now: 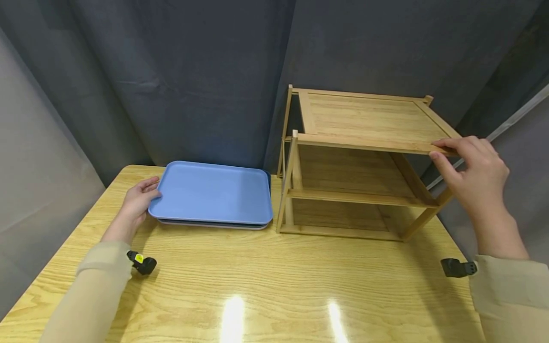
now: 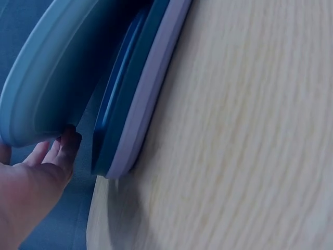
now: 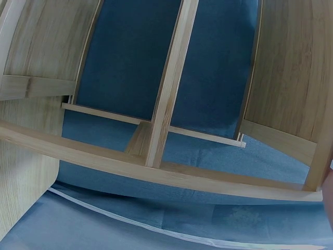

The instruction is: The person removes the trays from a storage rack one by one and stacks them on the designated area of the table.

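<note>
Two hands: left hand [image 1: 137, 202], right hand [image 1: 472, 174]. Three stacked trays, as the left wrist view shows: top tray [image 1: 213, 192] light blue, dark tray [image 2: 132, 88] in the middle, pale tray [image 2: 156, 78] at the bottom (in the head view only thin edges of the lower two show). One rack [image 1: 360, 166] with three wooden levels. One table [image 1: 257, 276]. Two wrist cameras: left camera [image 1: 143, 263], right camera [image 1: 458, 267]. Two beige sleeves.

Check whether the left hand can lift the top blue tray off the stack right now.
Probably yes: the left hand already touches the left edge of the top blue tray, fingertips under its raised rim, and nothing lies on it.
</note>
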